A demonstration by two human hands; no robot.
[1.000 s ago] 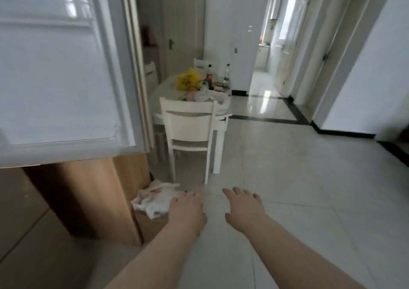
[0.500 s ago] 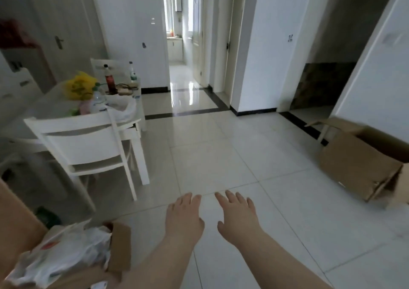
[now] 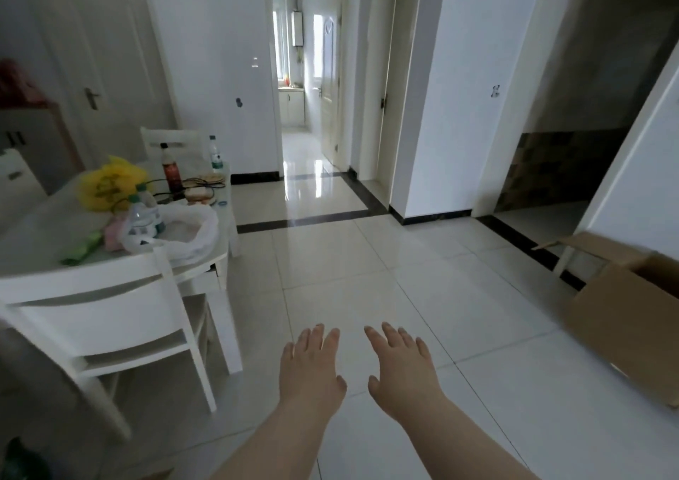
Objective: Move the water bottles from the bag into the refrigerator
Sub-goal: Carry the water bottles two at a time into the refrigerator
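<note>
Head camera shows left hand [image 3: 310, 369] and right hand [image 3: 400, 373] released, fingers straight above the pale tiled floor [image 3: 330, 259], with clear plastic water bottles [image 3: 141, 218] in a translucent white plastic bag [image 3: 191, 235] on the white worktop [image 3: 36, 229].

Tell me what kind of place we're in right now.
Probably a home dining area: a white table carrying bottles and a plastic bag, a matching chair, and a tiled hallway leading to more rooms.

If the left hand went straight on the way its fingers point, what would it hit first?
Nothing close, it seems: the left hand points over open floor toward the hallway; the table lies off to its left. Depth is uncertain.
</note>
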